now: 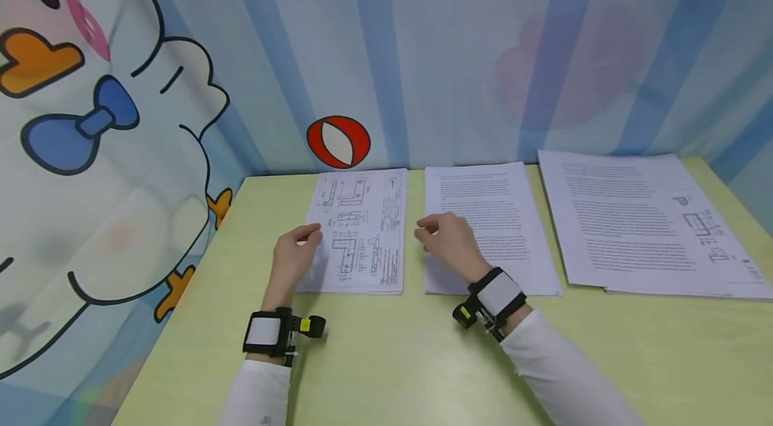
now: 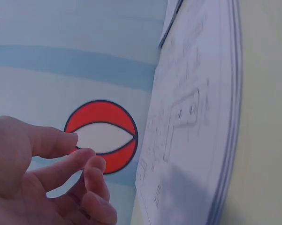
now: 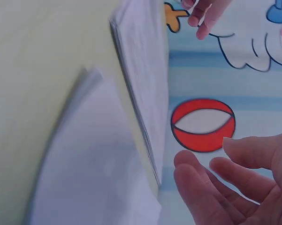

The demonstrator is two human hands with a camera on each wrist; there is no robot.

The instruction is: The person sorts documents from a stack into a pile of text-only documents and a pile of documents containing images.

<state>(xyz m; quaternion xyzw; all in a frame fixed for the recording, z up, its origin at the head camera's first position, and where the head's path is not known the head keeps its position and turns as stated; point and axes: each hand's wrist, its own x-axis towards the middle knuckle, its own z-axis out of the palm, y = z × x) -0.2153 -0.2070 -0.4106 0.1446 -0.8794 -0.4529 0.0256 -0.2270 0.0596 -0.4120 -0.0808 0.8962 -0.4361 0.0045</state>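
Observation:
My left hand (image 1: 294, 253) hovers at the left edge of a stack of technical drawings (image 1: 362, 231), its fingers loosely bent and holding nothing. In the left wrist view a gap shows between the thumb and the fingertips (image 2: 96, 164). Over the left part of the middle stack of printed text pages (image 1: 489, 211) hangs my right hand (image 1: 453, 241). Its fingers are also loosely bent with nothing between them, as the right wrist view shows beside the middle stack (image 3: 94, 178). Both stacks lie on the pale green table (image 1: 386, 359).
A third stack of printed pages (image 1: 628, 225), slightly fanned at its edges, lies on the right of the table. Behind the table hangs a striped blue curtain (image 1: 447, 64) with a red ball print (image 1: 356, 137); a large duck print (image 1: 109, 211) covers the left side.

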